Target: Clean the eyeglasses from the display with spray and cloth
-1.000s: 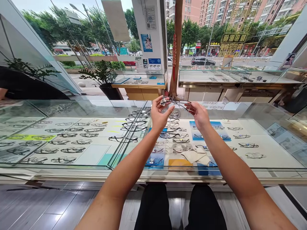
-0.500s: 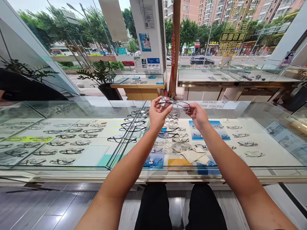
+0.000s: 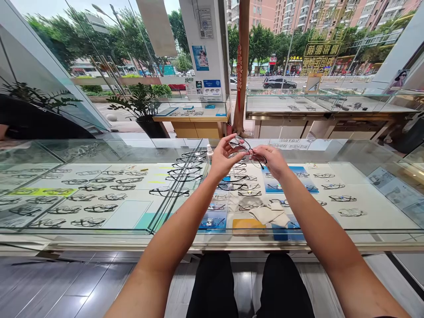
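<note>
A pair of eyeglasses (image 3: 257,161) with thin dark frames and clear lenses is held up above the glass counter. My left hand (image 3: 227,155) grips its left side, fingers curled round the far edge and thumb near the bridge. From the other side, my right hand (image 3: 271,160) pinches the glasses near the middle and right lens. The frame is tilted, its right end lower. Just left of my left hand stands a small white spray bottle (image 3: 210,152). A beige cloth (image 3: 270,215) lies on the counter below my hands, partly over a mustard-yellow case (image 3: 248,226).
Rows of eyeglasses (image 3: 92,187) fill the glass display counter (image 3: 185,245) on both sides. Blue cards (image 3: 289,179) lie under some frames. More showcases (image 3: 281,104) and a potted plant (image 3: 142,106) stand beyond, before the windows. Part of a person in black (image 3: 36,117) shows at far left.
The eyeglasses have turned and tilted, with the right end now lower. My right hand has shifted inward toward my left. The spray bottle has come into view beside my left hand.
</note>
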{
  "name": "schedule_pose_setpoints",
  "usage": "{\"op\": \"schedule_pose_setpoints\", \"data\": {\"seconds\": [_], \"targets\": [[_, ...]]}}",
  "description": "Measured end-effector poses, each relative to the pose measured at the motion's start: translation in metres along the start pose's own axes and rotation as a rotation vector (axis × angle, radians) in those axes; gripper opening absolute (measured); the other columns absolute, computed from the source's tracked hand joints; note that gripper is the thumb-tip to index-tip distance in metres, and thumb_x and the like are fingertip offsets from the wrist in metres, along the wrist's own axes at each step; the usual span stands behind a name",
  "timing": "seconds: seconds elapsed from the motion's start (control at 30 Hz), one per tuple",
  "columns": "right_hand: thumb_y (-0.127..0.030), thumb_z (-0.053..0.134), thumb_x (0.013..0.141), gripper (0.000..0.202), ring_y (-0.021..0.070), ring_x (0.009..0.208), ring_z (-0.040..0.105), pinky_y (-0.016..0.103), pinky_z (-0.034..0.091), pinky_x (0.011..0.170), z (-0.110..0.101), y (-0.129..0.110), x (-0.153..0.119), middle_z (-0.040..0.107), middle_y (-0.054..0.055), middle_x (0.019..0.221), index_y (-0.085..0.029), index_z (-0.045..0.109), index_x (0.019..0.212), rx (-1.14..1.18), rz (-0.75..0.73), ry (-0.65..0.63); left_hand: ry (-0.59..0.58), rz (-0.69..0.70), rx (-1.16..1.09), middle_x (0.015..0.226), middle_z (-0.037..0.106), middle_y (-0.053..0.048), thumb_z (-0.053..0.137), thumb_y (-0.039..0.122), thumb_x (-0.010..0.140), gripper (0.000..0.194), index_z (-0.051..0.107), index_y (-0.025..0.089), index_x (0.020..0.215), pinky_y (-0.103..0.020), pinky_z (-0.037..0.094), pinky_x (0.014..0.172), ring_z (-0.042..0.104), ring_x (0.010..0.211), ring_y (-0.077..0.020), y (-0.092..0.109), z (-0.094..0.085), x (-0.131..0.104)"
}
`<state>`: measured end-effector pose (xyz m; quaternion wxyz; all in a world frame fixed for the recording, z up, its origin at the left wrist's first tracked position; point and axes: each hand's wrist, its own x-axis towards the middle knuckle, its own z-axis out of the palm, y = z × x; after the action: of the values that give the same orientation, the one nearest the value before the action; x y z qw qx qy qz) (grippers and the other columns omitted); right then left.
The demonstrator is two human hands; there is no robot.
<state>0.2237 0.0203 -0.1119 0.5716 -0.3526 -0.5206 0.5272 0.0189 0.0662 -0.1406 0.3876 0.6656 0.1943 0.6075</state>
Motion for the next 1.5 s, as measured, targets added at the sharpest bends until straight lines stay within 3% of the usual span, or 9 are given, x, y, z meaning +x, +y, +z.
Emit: {"op": "schedule_pose_setpoints", "data": {"seconds": [0.43,0.57,0.67,0.8,0.93,1.13,1.3,1.4,1.5], "targets": [[-0.05,0.094,0.07,0.028,0.0189,0.077,0.068,0.037,0.056,0.083,-0.005,0.013,0.007,0.081,0.004,0.078,-0.024,0.084,0.07,-0.128,-0.069,0.019,-0.085,-0.029,0.076,0.137,0.075,-0.015,0.097,0.051,0.083,0.082,0.06,0.027,0.152,-0.05,0.064,0.107,0.079,0.112,-0.0272,0.005,0.001,-0.004],[-0.05,0.094,0.068,0.029,0.021,0.083,0.072,0.038,0.059,0.087,-0.005,0.02,0.01,0.083,0.006,0.083,-0.023,0.085,0.072,-0.076,-0.072,0.113,0.164,0.021,0.297,0.157,0.063,-0.017,0.095,0.053,0.081,0.081,0.061,0.028,0.15,-0.043,0.058,0.102,0.071,0.125,-0.0298,0.009,0.004,-0.01],[-0.05,0.091,0.073,0.027,0.0247,0.093,0.076,0.042,0.059,0.097,0.0,0.024,0.009,0.085,0.006,0.089,-0.024,0.085,0.075,-0.11,-0.161,0.179,0.433,0.05,0.479,0.126,0.073,-0.011,0.085,0.05,0.09,0.044,0.073,0.023,0.123,-0.036,0.054,0.089,0.068,0.105,-0.0235,0.026,0.013,-0.019],[-0.049,0.081,0.087,0.023,0.0306,0.107,0.078,0.049,0.058,0.107,0.015,0.026,-0.007,0.087,0.008,0.108,-0.027,0.085,0.082,-0.358,-0.429,0.195,0.262,-0.141,0.491,0.07,0.06,0.0,0.074,0.059,0.097,0.039,0.076,0.021,0.087,-0.032,0.04,0.066,0.052,0.068,-0.016,0.048,0.033,-0.038],[-0.046,0.073,0.097,0.022,0.0339,0.115,0.079,0.054,0.058,0.11,0.029,0.029,-0.024,0.087,0.01,0.115,-0.03,0.084,0.089,-0.576,-0.628,0.175,0.314,-0.283,0.302,0.069,0.06,0.0,0.079,0.069,0.088,0.049,0.082,0.02,0.091,-0.031,0.035,0.063,0.046,0.067,-0.0156,0.048,0.043,-0.054],[-0.045,0.066,0.104,0.026,0.0346,0.122,0.08,0.058,0.059,0.113,0.038,0.04,-0.034,0.086,0.013,0.126,-0.029,0.086,0.105,-0.657,-0.688,0.063,0.431,-0.409,0.014,0.073,0.061,-0.002,0.091,0.071,0.068,0.057,0.08,0.018,0.088,-0.032,0.042,0.07,0.049,0.073,-0.0162,0.042,0.041,-0.067],[-0.046,0.065,0.104,0.026,0.0335,0.121,0.079,0.055,0.059,0.11,0.041,0.035,-0.041,0.086,0.012,0.127,-0.029,0.085,0.106,-0.638,-0.709,-0.03,0.396,-0.402,0.188,0.066,0.052,0.001,0.087,0.074,0.073,0.057,0.079,0.019,0.085,-0.031,0.032,0.064,0.041,0.067,-0.0148,0.061,0.017,-0.076],[-0.047,0.063,0.102,0.03,0.0296,0.096,0.077,0.046,0.059,0.09,0.034,0.03,-0.037,0.085,0.01,0.1,-0.027,0.077,0.087,-0.631,-0.692,0.04,0.242,-0.405,0.432,0.059,0.043,0.005,0.084,0.065,0.08,0.047,0.079,0.019,0.082,-0.031,0.026,0.063,0.035,0.061,-0.0133,0.086,-0.018,-0.075],[-0.05,0.064,0.097,0.048,0.0179,0.059,0.045,0.037,0.039,0.063,0.023,0.031,-0.029,0.049,-0.001,0.058,-0.027,0.048,0.059,-0.682,-0.586,0.136,0.04,-0.393,0.763,0.059,0.048,0.004,0.079,0.043,0.086,0.024,0.079,0.02,0.08,-0.031,0.028,0.065,0.04,0.06,-0.0141,0.116,-0.062,-0.069]]}}
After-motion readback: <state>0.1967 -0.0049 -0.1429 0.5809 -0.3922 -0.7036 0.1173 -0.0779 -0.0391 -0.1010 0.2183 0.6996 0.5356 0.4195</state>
